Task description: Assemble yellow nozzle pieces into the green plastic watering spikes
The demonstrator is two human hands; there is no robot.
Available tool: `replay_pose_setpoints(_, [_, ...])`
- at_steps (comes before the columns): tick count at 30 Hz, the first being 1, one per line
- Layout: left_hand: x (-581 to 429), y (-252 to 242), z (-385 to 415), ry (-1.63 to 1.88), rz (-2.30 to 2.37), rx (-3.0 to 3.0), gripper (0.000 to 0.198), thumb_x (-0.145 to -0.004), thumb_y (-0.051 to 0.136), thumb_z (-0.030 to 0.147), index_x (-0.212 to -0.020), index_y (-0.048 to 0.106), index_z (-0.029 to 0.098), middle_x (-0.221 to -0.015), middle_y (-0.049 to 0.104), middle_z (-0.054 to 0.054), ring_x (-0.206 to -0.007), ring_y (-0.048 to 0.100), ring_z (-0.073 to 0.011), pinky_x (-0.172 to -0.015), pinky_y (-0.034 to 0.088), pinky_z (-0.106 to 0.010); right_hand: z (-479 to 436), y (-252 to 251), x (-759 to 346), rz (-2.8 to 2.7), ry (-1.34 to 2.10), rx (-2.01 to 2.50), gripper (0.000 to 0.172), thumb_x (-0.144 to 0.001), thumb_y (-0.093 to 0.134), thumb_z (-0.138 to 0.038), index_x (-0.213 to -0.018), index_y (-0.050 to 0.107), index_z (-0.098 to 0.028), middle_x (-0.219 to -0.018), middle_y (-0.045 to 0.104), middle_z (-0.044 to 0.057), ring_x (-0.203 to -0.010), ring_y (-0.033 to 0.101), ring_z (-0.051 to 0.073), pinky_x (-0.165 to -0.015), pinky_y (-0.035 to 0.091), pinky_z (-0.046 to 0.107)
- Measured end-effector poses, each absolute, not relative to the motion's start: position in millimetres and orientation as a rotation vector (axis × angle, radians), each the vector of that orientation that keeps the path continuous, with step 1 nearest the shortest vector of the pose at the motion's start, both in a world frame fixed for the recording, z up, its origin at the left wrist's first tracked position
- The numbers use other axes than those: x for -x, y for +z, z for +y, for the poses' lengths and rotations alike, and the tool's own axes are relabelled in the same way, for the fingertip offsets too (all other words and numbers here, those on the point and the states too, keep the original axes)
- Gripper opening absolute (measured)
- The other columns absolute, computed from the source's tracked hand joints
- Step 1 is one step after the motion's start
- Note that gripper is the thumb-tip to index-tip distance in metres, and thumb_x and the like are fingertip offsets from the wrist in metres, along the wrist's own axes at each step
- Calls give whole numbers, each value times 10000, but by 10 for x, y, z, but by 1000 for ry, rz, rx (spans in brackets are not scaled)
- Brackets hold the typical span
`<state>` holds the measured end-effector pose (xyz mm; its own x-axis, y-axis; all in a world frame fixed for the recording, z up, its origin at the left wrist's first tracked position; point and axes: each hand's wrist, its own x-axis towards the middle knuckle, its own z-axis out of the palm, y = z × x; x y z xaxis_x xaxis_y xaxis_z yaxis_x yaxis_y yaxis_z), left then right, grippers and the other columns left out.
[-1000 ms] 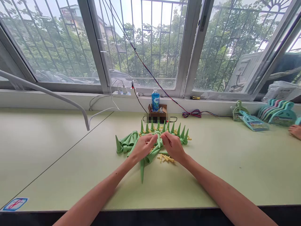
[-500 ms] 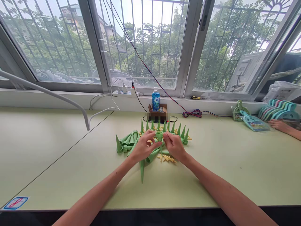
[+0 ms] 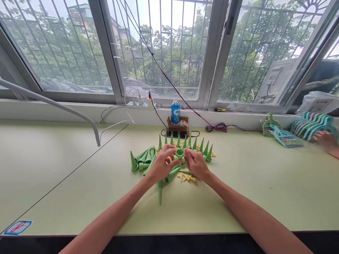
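Note:
A green hollow plastic spike (image 3: 179, 153) is held over the middle of the table, its round open mouth tilted up toward me. My left hand (image 3: 163, 163) curls its thumb and fingers around the left side of the rim. From the right, my right hand (image 3: 195, 163) pinches close against the same rim. Around both hands lie more green spikes (image 3: 147, 153), some upright and some on their sides. Just below the right hand is a small heap of yellow plastic fittings (image 3: 188, 177). One green spike (image 3: 160, 192) points toward the table's front edge.
Behind the spikes, a blue bottle (image 3: 175, 113) stands by a small brown box (image 3: 178, 129). Coiled cable (image 3: 217, 127) lies near the windowsill. To the right are packed dustpan sets (image 3: 288, 137), with another person's hand (image 3: 326, 141) beside them. A grey tube (image 3: 76, 114) arches over the left.
The held spike has tipped so that its open mouth faces me more. My hands have barely shifted. The other person's hand at the right has moved right, onto the dustpans.

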<state>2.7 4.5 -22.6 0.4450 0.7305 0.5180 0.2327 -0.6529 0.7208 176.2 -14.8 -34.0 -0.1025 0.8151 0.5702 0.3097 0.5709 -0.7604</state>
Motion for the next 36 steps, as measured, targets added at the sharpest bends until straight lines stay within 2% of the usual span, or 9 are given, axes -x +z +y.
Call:
replay_pose_setpoints(6, [-34, -228, 38, 1213, 786, -2240, 284, -858, 615, 303, -1140, 647, 313, -1100, 468, -33, -664, 528, -63, -552, 521, -200, -177, -305, -1748, -1664, 581, 981, 514, -981, 320, -496, -567, 393, -199, -447, 398, -32, -414, 349, 91, -436, 277, 242])
replay_pose_setpoints(15, [-72, -187, 1, 1216, 895, -2159, 288, -915, 507, 340, -1178, 552, 233, -1047, 535, -59, -674, 529, -94, -543, 493, -209, -202, -272, -1725, -1627, 548, 972, 424, -989, 312, -474, -667, 387, -210, -493, 427, -44, -435, 394, 95, -464, 322, 228])
replay_pose_setpoints(17, [-67, -182, 11, 1239, 938, -2070, 258, -931, 470, 388, -1061, 572, 189, -901, 558, -36, -607, 498, -89, -506, 452, -200, -197, -277, -1743, -1638, 497, 974, 412, -995, 304, -456, -672, 380, -211, -517, 434, -41, -453, 405, 96, -486, 334, 228])
replay_pose_setpoints(19, [-57, -183, 30, 1253, 936, -2029, 348, -950, 413, 431, -849, 601, 157, -777, 542, -24, -578, 479, -91, -499, 422, -204, -192, -284, -1762, -1686, 417, 978, 406, -1000, 295, -436, -675, 384, -209, -542, 443, -35, -474, 408, 98, -511, 338, 231])
replay_pose_setpoints(22, [-50, -188, 56, 1243, 875, -2043, 555, -966, 339, 471, -572, 548, 141, -735, 541, -43, -617, 503, -108, -549, 428, -232, -191, -294, -1777, -1786, 307, 965, 398, -1004, 286, -406, -678, 394, -205, -574, 448, -26, -507, 402, 102, -541, 331, 238])
replay_pose_setpoints(24, [-54, -187, 57, 1213, 855, -2035, 587, -960, 338, 491, -524, 517, 142, -735, 541, -45, -612, 497, -110, -543, 420, -240, -195, -300, -1777, -1832, 274, 945, 388, -1004, 289, -393, -682, 397, -204, -591, 444, -23, -524, 400, 104, -553, 326, 242])
replay_pose_setpoints(28, [-54, -151, 26, 1146, 837, -2045, 573, -938, 389, 507, -503, 488, 147, -736, 515, -34, -620, 488, -110, -518, 404, -234, -196, -310, -1778, -1846, 292, 920, 372, -1003, 302, -374, -682, 383, -204, -590, 423, -28, -521, 381, 103, -545, 308, 243])
replay_pose_setpoints(33, [-18, -87, -13, 1086, 782, -2064, 543, -938, 416, 468, -515, 514, 142, -834, 560, -66, -805, 546, -151, -562, 444, -215, -183, -318, -1790, -1838, 332, 908, 380, -999, 313, -389, -672, 369, -205, -569, 403, -37, -501, 352, 97, -526, 297, 242])
replay_pose_setpoints(36, [-11, -88, -23, 1073, 761, -2068, 412, -914, 481, 451, -681, 624, 143, -922, 557, -76, -823, 550, -152, -548, 466, -202, -178, -323, -1790, -1809, 380, 930, 410, -996, 311, -419, -653, 372, -204, -543, 407, -38, -485, 352, 95, -509, 297, 241])
